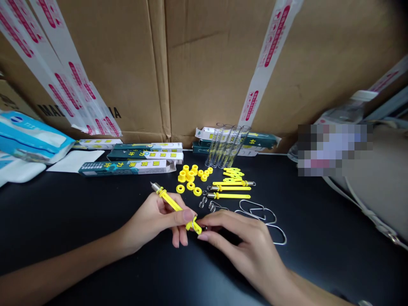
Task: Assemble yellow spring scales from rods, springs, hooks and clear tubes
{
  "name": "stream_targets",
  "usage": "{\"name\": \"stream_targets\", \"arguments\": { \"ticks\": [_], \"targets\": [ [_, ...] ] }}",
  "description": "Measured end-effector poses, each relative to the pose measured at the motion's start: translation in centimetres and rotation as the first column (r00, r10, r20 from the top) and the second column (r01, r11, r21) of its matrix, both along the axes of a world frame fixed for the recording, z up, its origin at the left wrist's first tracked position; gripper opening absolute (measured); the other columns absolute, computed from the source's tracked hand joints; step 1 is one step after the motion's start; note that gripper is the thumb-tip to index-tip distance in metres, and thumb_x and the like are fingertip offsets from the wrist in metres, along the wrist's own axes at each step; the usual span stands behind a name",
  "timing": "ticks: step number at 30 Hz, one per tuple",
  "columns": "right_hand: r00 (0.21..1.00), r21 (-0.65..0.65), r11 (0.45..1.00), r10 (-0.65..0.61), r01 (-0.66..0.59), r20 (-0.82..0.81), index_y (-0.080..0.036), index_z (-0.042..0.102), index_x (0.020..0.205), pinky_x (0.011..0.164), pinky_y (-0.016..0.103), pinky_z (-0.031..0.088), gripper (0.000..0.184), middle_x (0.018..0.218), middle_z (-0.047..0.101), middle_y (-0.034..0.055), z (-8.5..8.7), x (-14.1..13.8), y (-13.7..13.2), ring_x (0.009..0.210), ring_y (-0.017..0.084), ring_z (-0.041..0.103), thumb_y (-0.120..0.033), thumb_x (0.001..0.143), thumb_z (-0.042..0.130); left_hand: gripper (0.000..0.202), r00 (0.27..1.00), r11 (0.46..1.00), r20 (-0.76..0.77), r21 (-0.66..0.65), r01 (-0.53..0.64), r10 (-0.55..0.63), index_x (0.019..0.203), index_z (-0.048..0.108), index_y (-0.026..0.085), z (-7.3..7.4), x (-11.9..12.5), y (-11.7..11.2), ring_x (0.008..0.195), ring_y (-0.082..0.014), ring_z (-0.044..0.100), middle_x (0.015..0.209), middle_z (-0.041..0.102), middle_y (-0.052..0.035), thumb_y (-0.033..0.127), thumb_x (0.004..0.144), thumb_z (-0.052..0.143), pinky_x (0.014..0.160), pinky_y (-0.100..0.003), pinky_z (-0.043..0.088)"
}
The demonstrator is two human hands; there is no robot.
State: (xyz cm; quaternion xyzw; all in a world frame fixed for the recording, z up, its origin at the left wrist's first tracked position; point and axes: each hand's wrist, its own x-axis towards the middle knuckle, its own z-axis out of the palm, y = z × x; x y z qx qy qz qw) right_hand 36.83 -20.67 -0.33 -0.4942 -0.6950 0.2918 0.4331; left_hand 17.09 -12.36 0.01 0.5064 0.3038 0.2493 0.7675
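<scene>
My left hand (153, 223) is shut on a yellow plastic rod (170, 201) with a metal tip, which points up and to the left. My right hand (245, 242) comes in from the right, its thumb and forefinger pinched at the rod's yellow end piece (194, 225). A small dark part there is partly hidden by the fingertips. Just beyond the hands lie yellow plastic rings (190, 178), several yellow rods with metal ends (229, 188), small metal springs (207, 205) and bent wire loops (261, 214).
Several glass tubes (228, 146) lean together behind the parts, among printed boxes (127, 168). Blue packets (32, 138) lie at the left. A beige bag (369, 182) and a plastic bottle (347, 110) stand at the right. Taped cardboard (165, 63) rises behind the black tabletop (79, 212).
</scene>
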Motion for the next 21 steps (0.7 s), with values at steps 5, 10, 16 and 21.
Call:
{"name": "stream_targets", "arguments": {
  "ticks": [5,10,16,21],
  "targets": [
    [0.995,0.185,0.980,-0.082,0.071,0.053,-0.022,0.069,0.115,0.075,0.019,0.059,0.023,0.092,0.081,-0.0006,-0.07,0.07,-0.59,0.077,0.014,0.077,-0.014,0.093,0.069,0.036,1.000,1.000,0.010,-0.008,-0.023,0.023,0.074,0.066,0.011,0.22,0.14,0.14,0.046,-0.0118,0.068,0.057,0.070,-0.0018,0.039,0.074,0.088,0.041,-0.014,0.050],
    [0.995,0.250,0.967,-0.073,0.054,0.067,-0.023,0.063,0.108,0.076,0.018,0.060,0.020,0.093,0.078,-0.0011,0.00,-0.09,-0.74,0.077,0.013,0.077,-0.012,0.093,0.068,0.035,0.999,0.999,0.010,-0.001,-0.045,0.045,0.075,0.068,0.010,0.47,0.23,0.17,0.052,-0.0132,0.071,0.063,0.072,-0.0035,0.037,0.071,0.090,0.044,-0.014,0.051],
    [0.993,0.174,0.985,-0.010,-0.010,0.116,-0.024,0.060,0.120,0.075,0.025,0.060,0.032,0.098,0.071,0.0020,-0.50,-0.20,-0.51,0.078,0.015,0.069,-0.023,0.091,0.073,0.031,1.000,0.999,0.015,0.049,-0.009,0.008,0.078,0.069,0.011,0.29,0.06,-0.06,0.059,-0.0132,0.069,0.071,0.076,-0.0062,0.034,0.073,0.089,0.053,-0.018,0.053],
    [0.986,0.218,0.975,0.002,-0.039,0.166,-0.024,0.066,0.119,0.074,0.027,0.061,0.023,0.104,0.061,0.0075,-0.79,-0.04,-0.40,0.085,0.018,0.068,-0.017,0.098,0.060,0.036,1.000,0.996,-0.016,0.089,0.003,-0.002,0.077,0.064,0.014,-0.08,-0.09,-0.28,0.068,-0.0135,0.068,0.073,0.074,-0.0018,0.033,0.066,0.093,0.066,-0.023,0.053]
  ]
}}
